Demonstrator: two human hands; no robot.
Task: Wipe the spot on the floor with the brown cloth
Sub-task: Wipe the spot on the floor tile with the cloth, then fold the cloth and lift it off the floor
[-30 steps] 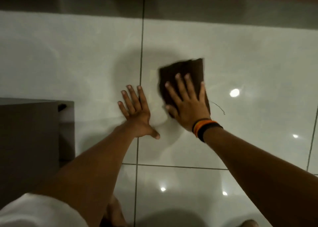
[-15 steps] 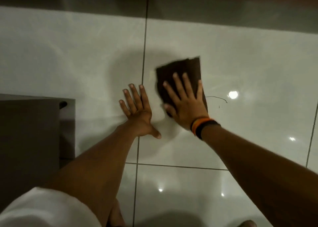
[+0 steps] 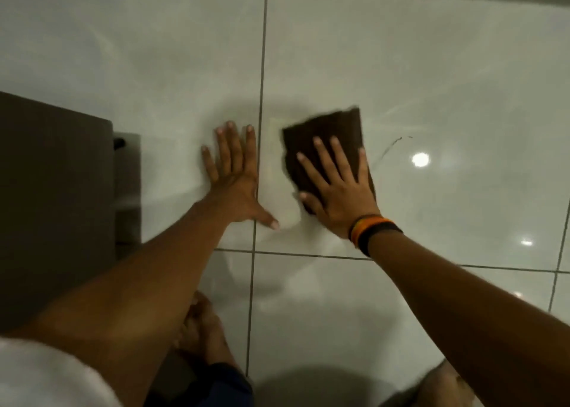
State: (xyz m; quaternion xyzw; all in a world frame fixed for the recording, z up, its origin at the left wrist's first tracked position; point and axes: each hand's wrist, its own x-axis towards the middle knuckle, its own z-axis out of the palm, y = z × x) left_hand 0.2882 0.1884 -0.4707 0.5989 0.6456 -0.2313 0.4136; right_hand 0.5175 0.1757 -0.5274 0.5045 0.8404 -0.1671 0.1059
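A folded brown cloth [image 3: 327,135] lies flat on the glossy white floor tile [image 3: 447,67]. My right hand [image 3: 336,190], with orange and black bands on its wrist, presses on the cloth's near half with fingers spread. My left hand [image 3: 234,181] rests flat on the floor just left of the cloth, palm down, fingers apart, holding nothing. A thin dark thread [image 3: 390,149] trails from the cloth's right side. I cannot make out any spot; the cloth and hand may cover it.
A dark brown cabinet or furniture block [image 3: 55,196] stands at the left. Dark grout lines [image 3: 262,67] cross the tiles. My bare foot [image 3: 203,329] and a knee [image 3: 438,385] show at the bottom. Ceiling lights reflect at the right [image 3: 420,159].
My right hand has slid the cloth slightly left and then back toward me across the tile. The left hand has stayed planted. The view has tilted down, showing more of my foot.
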